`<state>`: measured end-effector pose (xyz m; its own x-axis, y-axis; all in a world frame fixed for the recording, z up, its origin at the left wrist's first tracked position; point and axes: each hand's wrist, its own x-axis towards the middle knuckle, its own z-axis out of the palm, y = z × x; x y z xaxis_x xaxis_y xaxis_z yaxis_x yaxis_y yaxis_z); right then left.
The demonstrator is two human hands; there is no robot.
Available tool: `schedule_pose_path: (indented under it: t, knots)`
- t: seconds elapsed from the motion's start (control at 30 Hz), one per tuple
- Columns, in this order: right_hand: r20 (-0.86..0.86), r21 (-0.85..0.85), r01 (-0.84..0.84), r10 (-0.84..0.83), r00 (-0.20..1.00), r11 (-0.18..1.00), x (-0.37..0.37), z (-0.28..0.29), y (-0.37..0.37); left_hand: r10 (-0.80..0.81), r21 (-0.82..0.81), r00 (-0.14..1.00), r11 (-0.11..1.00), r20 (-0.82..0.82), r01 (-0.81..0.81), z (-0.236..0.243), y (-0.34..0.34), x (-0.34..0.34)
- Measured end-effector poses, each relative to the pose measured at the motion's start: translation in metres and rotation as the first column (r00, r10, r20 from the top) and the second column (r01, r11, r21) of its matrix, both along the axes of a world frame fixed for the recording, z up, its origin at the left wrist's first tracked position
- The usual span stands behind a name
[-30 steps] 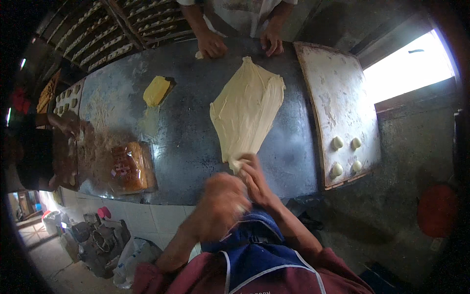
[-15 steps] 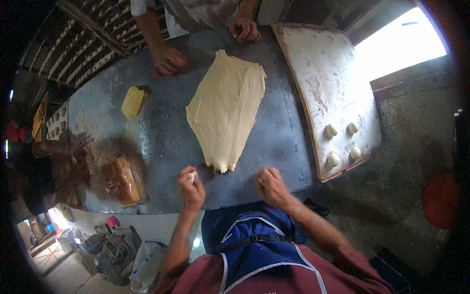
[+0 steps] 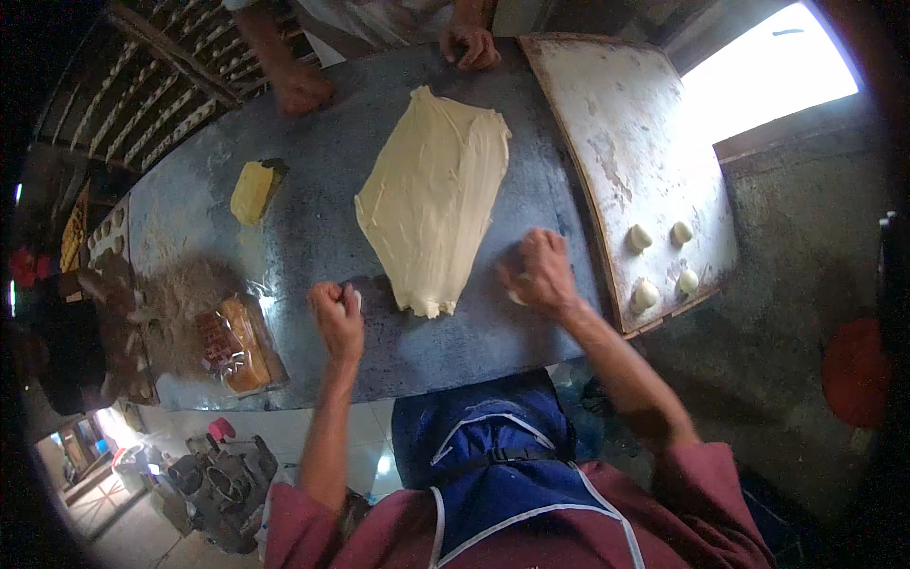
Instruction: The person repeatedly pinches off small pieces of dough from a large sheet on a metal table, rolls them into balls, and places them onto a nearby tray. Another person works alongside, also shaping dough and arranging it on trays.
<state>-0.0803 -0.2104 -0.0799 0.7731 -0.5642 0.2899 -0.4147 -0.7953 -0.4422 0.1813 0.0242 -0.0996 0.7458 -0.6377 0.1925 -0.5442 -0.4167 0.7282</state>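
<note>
A large stretched sheet of pale dough (image 3: pixel 436 199) lies flat on the dark table (image 3: pixel 313 237), its narrow ragged end toward me. Left of that end, my left hand (image 3: pixel 338 321) is closed, and a small piece of whitish dough shows at its fingers. My right hand (image 3: pixel 542 275) is curled shut low over the table, to the right of the sheet. Beneath its fingers a pale bit shows, seemingly dough, mostly hidden by the hand. Neither hand touches the big sheet.
Several dough balls (image 3: pixel 645 295) sit on a worn white board (image 3: pixel 616 142) at the right. A yellow block (image 3: pixel 251 192) and bagged bread (image 3: pixel 248 346) lie left. Across the table a person rests two fists (image 3: pixel 303 90); another person's arms (image 3: pixel 109 294) are at far left.
Both my hands have moved forward over the table, the left also outward to the left. The far person's left-side hand has shifted back toward the table edge.
</note>
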Motion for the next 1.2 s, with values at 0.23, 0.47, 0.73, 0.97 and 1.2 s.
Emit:
schedule_pose_path:
  t: [0.23, 0.47, 0.73, 0.97, 1.2]
  knots:
    - [-0.213, 0.334, -0.104, 0.183, 0.96, 0.937, -0.073, -0.009, 0.015, -0.232, 0.068, 0.964, 0.972, 0.128, 0.224, 0.009, 0.033, -0.018]
    - [0.149, 0.256, -0.016, -0.023, 0.989, 0.967, -0.037, -0.031, 0.071, -0.246, -0.052, 0.959, 0.965, 0.143, 0.255, -0.005, 0.021, -0.075]
    - [0.046, 0.082, 0.099, -0.103, 0.994, 0.992, 0.0, -0.009, 0.047, -0.045, -0.022, 0.998, 0.999, 0.037, 0.046, -0.001, 0.002, -0.069]
    - [0.014, -0.099, 0.298, -0.298, 0.954, 0.949, -0.02, -0.017, -0.002, 0.11, 0.096, 0.993, 0.989, 0.034, -0.112, 0.006, 0.023, -0.036]
    - [-0.12, 0.023, 0.041, -0.038, 0.992, 0.999, -0.096, 0.004, 0.002, -0.463, 0.483, 0.883, 0.757, -0.078, 0.44, 0.079, 0.048, -0.018]
